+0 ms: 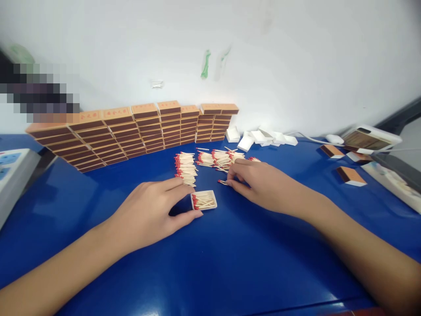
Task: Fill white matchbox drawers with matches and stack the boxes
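Note:
A white matchbox tray point(213, 198) lies on the blue table, partly filled with red-tipped matches point(204, 201). My left hand point(151, 215) grips the tray's left end, thumb at the near corner and fingers at the far one. My right hand point(253, 182) is closed in a pinch on a few matches point(222, 182), just right of the tray. Behind the tray is a neat pile of matches point(186, 166), heads to the left. More loose matches point(220, 158) lie heaped beyond my right fingers, which partly hide them.
A wall of stacked matchboxes point(131, 136) stands along the back left. White empty trays point(263, 137) are heaped against the wall. To the right lie loose matchboxes point(351, 176), a phone point(371, 138) and a white cable point(309, 138). A white device point(16, 175) sits at the left edge.

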Action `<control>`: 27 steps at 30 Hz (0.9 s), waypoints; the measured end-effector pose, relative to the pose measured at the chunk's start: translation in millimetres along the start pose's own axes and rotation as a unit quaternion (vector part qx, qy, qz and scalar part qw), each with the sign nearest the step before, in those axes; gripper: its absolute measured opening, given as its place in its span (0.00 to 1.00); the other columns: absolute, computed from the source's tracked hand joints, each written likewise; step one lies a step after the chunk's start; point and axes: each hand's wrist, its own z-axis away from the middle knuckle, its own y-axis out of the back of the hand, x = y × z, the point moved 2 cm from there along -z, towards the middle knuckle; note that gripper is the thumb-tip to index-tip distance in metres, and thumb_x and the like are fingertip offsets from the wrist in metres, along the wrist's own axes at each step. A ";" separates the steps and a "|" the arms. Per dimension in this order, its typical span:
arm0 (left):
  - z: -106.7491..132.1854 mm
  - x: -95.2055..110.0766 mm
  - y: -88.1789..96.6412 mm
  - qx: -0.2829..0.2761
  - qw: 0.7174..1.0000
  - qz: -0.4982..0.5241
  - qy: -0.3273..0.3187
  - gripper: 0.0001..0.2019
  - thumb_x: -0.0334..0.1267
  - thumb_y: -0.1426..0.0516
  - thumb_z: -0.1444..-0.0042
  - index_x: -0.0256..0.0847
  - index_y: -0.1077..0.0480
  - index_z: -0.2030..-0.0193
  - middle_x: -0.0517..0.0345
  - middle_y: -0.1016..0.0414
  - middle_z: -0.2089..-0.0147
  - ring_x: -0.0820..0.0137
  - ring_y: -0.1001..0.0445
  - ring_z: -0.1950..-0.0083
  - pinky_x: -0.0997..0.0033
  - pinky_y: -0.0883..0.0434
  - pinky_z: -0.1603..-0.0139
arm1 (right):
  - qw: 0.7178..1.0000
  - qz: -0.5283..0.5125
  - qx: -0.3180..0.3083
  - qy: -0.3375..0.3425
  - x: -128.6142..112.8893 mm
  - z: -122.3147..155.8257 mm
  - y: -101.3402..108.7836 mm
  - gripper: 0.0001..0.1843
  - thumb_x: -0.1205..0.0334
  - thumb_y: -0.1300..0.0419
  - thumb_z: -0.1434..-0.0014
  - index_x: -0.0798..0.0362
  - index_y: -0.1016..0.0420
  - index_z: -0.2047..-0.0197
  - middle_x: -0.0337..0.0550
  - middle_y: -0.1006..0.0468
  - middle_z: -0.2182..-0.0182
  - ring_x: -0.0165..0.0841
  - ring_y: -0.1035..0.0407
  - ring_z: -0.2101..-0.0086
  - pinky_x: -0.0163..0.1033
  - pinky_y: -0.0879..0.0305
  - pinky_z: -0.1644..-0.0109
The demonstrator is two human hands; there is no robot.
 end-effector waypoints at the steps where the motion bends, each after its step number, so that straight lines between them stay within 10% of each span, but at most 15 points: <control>1: 0.0 0.2 0.2 -0.002 1.000 0.001 0.002 0.13 0.48 0.34 0.34 0.41 0.20 0.50 0.62 0.23 0.65 0.73 0.27 0.72 0.71 0.33 0.71 | 1.000 -0.001 -0.002 0.003 -0.6 0.3 -1.2 0.12 0.60 0.47 0.26 0.51 0.25 0.60 0.49 0.20 0.57 0.40 0.27 0.60 0.44 0.37 0.56; 16: -0.3 -0.2 -4.2 -0.010 1.000 0.001 -0.003 0.14 0.49 0.36 0.33 0.42 0.20 0.51 0.61 0.23 0.65 0.74 0.27 0.72 0.72 0.32 0.71 | 1.000 0.007 -0.003 0.016 -7.1 1.1 -2.8 0.14 0.57 0.48 0.23 0.52 0.25 0.58 0.50 0.20 0.55 0.41 0.26 0.59 0.44 0.35 0.55; 27: -2.4 3.8 -0.4 -0.005 1.000 0.024 -0.002 0.12 0.47 0.35 0.34 0.42 0.21 0.51 0.61 0.24 0.65 0.72 0.26 0.70 0.71 0.32 0.70 | 0.994 0.065 0.043 0.083 -60.9 4.9 -18.0 0.04 0.67 0.40 0.28 0.56 0.23 0.56 0.48 0.21 0.59 0.36 0.24 0.66 0.39 0.38 0.69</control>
